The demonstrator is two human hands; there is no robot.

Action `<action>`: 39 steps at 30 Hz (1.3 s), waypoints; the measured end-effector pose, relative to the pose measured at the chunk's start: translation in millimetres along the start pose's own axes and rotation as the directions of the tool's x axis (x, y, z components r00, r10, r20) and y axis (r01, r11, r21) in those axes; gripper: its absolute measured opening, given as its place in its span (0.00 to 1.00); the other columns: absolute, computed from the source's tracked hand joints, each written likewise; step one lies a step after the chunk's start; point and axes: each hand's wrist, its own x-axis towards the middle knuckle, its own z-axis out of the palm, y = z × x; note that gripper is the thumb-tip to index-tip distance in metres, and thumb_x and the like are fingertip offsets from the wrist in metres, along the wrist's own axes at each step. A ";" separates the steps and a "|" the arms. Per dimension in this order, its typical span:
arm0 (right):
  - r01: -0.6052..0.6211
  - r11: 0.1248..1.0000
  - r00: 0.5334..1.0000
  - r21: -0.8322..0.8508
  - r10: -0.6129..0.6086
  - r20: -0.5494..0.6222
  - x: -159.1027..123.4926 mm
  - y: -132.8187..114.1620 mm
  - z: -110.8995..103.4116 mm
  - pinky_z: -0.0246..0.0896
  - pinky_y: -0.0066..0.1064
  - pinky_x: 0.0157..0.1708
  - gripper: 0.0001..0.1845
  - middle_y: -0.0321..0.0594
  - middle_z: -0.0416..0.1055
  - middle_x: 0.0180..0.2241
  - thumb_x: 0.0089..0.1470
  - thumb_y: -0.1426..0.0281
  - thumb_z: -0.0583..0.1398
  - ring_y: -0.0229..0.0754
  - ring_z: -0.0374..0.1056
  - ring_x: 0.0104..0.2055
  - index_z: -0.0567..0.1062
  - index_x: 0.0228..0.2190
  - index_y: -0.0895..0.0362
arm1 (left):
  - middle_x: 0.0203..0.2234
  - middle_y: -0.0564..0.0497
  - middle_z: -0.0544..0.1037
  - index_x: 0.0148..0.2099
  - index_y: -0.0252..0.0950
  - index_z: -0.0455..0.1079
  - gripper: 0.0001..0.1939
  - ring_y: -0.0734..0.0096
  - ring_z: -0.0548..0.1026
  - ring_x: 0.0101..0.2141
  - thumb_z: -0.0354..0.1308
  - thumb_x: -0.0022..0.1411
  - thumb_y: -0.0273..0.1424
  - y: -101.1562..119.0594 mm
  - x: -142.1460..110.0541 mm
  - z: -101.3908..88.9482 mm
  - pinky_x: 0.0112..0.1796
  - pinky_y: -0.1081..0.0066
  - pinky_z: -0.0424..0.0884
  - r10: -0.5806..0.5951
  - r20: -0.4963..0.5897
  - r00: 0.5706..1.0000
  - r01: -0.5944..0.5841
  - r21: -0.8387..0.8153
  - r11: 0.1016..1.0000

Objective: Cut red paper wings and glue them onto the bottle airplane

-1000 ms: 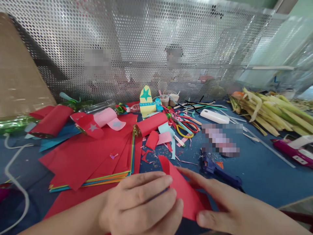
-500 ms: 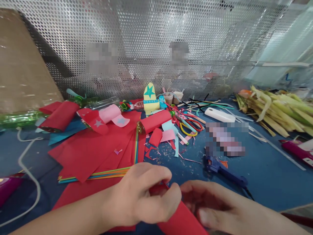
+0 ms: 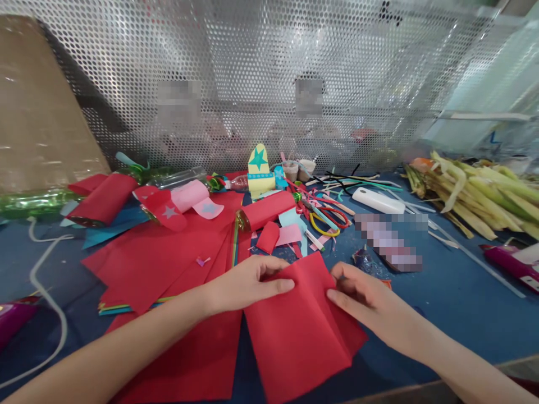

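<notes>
Between my two hands is a sheet of red paper [image 3: 295, 331], creased down its length and partly opened out, its right part bent back. My left hand [image 3: 259, 283] pinches the upper left edge, thumb on the near face. On the right side, my right hand [image 3: 360, 294] grips the other edge between thumb and curled fingers. Under my left forearm lie more red sheets [image 3: 164, 264], with some coloured sheets beneath them. Beyond the held paper lies a bottle wrapped in red paper [image 3: 269, 210], beside pink and light blue scraps [image 3: 290, 234].
Scissors with yellow and red handles [image 3: 324, 227] lie among strips. A white oblong object [image 3: 378, 200] and dried corn husks [image 3: 484, 191] are to the right. A magenta glue gun [image 3: 514, 261] sits at the right edge. Behind stands a perforated metal panel [image 3: 252, 73]; cardboard [image 3: 42, 106] leans left.
My hands have risen and moved apart, the red paper coming up with them and spreading open. It now covers part of the table and most of the dark blue glue gun.
</notes>
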 end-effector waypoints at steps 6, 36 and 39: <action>0.018 0.928 0.998 -0.372 0.004 0.059 13.2 0.2 -17.7 0.60 0.25 0.26 0.10 0.30 0.69 0.23 0.61 0.61 0.51 0.36 0.67 0.25 0.62 0.31 0.53 | 0.40 0.48 0.79 0.44 0.34 0.72 0.15 0.65 0.76 0.39 0.56 0.62 0.39 -8.7 2.0 -5.6 0.37 0.73 0.70 -0.214 0.103 0.971 0.225 -0.114 0.968; -0.334 0.203 0.940 -0.920 0.149 -0.308 139.1 20.8 -94.7 0.68 0.41 0.41 0.15 0.44 0.70 0.46 0.59 0.65 0.58 0.44 0.70 0.43 0.70 0.47 0.59 | 0.47 0.45 0.75 0.60 0.37 0.60 0.36 0.60 0.75 0.44 0.65 0.51 0.41 -41.0 4.9 -0.3 0.43 0.66 0.68 -0.339 0.108 0.935 0.355 -0.347 0.868; -0.416 0.113 0.909 -0.902 0.032 -0.415 128.1 13.9 -84.9 0.67 0.43 0.42 0.16 0.45 0.69 0.48 0.59 0.66 0.58 0.45 0.69 0.45 0.70 0.48 0.60 | 0.48 0.44 0.75 0.61 0.37 0.60 0.37 0.59 0.74 0.45 0.65 0.52 0.41 -40.1 5.1 -0.5 0.44 0.66 0.68 -0.353 0.100 0.930 0.366 -0.326 0.872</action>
